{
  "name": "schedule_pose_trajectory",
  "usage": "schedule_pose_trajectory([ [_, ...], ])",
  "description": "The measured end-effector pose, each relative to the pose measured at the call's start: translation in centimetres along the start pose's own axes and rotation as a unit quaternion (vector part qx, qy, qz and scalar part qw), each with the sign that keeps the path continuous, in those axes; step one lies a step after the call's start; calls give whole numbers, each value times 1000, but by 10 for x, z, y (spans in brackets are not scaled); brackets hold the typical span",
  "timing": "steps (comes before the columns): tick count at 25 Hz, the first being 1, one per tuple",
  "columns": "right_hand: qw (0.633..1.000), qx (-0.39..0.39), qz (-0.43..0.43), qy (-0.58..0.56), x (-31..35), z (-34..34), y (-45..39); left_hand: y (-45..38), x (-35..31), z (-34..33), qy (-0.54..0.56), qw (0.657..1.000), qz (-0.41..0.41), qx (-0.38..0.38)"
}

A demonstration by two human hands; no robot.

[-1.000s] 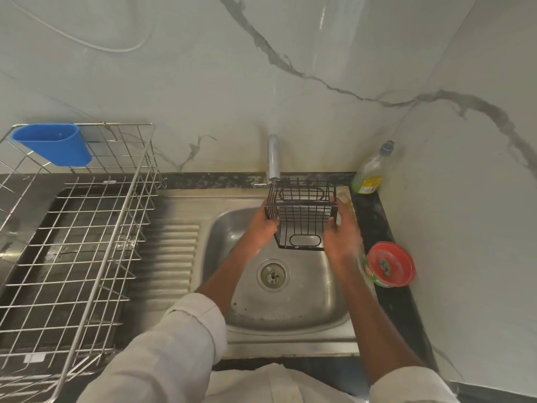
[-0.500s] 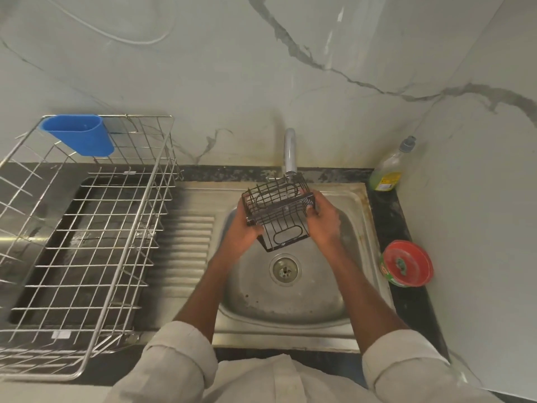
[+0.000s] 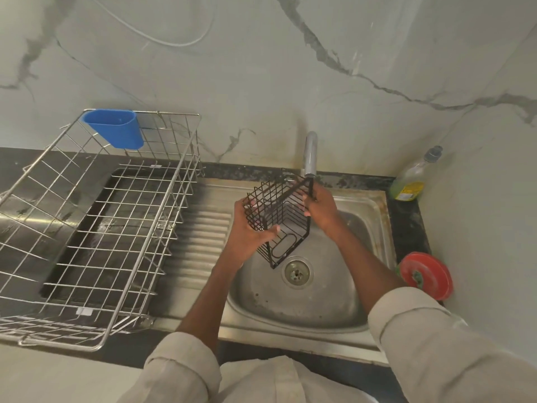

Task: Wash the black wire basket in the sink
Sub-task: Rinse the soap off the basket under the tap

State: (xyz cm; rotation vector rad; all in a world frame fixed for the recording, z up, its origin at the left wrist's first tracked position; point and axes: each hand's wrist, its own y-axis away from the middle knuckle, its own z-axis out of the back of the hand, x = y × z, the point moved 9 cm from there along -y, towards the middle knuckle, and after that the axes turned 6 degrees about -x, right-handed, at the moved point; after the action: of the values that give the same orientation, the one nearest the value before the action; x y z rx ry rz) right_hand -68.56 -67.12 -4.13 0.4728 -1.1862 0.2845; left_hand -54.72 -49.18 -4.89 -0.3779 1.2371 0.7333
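Observation:
A small black wire basket (image 3: 286, 228) hangs tilted over the steel sink bowl (image 3: 313, 303), one corner pointing down toward the drain (image 3: 297, 271). My left hand (image 3: 247, 228) grips its left side, fingers curled round the wires. My right hand (image 3: 322, 210) holds its upper right edge, just below the steel tap (image 3: 310, 154). No running water is visible.
A large steel wire dish rack (image 3: 98, 228) with a blue plastic cup (image 3: 114, 128) stands on the left counter. A ribbed drainboard (image 3: 200, 237) adjoins the bowl. A dish soap bottle (image 3: 414, 177) and a red round container (image 3: 425, 276) sit at the right by the wall.
The basket has been turned from upright to tilted on a corner and shifted left under the tap. Both hands moved with it, and the camera view shifted right.

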Motion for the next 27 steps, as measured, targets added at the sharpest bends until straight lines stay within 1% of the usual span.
schedule_pose_trajectory([
  [3, 1000, 3, 13, 24, 0, 4, 2, 7, 10, 0, 72, 994, 79, -26],
  [5, 999, 2, 10, 48, -10, 6, 3, 12, 20, -7, 126, 983, 134, -15],
  [8, 998, 0, -14, 62, -28, 16, 13, 15, 30, -17, 185, 965, 186, -8],
  [11, 999, -14, -12, 50, -36, 35, 27, 13, 42, -31, 169, 953, 250, 10],
  [13, 997, -16, -14, 76, -39, 51, 33, 16, 45, -44, 163, 941, 296, 24],
  [15, 995, 10, -51, 88, -48, 62, 35, 22, 46, -56, 165, 928, 333, 32],
  [16, 992, 39, -88, 76, -56, 67, 35, 23, 48, -62, 164, 923, 346, 37],
  [18, 979, 128, -153, 32, -64, 70, 40, 23, 55, -70, 150, 917, 365, 54],
  [20, 965, 177, -193, -9, -63, 77, 47, 25, 61, -77, 147, 906, 387, 88],
  [21, 960, 189, -206, -29, -64, 79, 50, 28, 62, -80, 154, 896, 403, 107],
  [23, 952, 191, -233, -60, -65, 81, 54, 36, 62, -87, 187, 869, 437, 133],
  [25, 940, 188, -266, -104, -69, 75, 58, 45, 64, -92, 220, 845, 466, 141],
  [27, 930, 175, -286, -150, -63, 68, 65, 56, 63, -96, 229, 833, 481, 148],
])
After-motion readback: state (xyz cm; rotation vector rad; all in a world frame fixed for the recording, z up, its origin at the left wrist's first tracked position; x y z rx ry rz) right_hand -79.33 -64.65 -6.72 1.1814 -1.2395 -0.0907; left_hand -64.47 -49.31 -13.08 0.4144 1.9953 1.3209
